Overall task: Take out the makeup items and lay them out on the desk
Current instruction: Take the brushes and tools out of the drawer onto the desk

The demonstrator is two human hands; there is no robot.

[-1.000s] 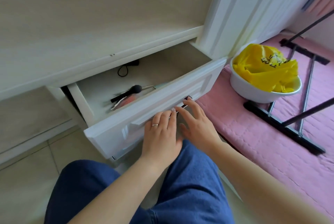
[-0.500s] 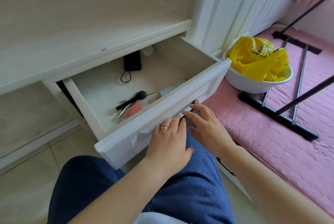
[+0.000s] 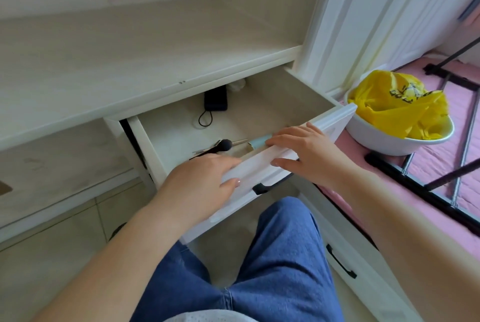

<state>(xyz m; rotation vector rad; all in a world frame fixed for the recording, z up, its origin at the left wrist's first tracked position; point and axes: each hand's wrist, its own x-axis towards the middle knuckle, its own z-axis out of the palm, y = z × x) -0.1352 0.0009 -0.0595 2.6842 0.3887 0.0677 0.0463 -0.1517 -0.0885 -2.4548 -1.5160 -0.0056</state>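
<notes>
The white drawer under the desk top stands pulled out. Inside, near its front, lie a black makeup brush, thin metal tools beside it and a light blue item. My left hand reaches over the drawer's front edge, its thumb on the outer panel and its fingers inside just in front of the brush. My right hand lies across the same edge farther right, straight fingertips touching the light blue item. Whatever lies under my left fingers is hidden.
A black pouch with a cord loop sits at the back of the drawer. A white bowl holding a yellow plastic bag rests on the pink mat at right, beside a black metal rack. My blue-jeaned knees are below the drawer.
The drawer has been pulled farther out. Both hands left the handle under the front panel and rose over the top edge into the drawer.
</notes>
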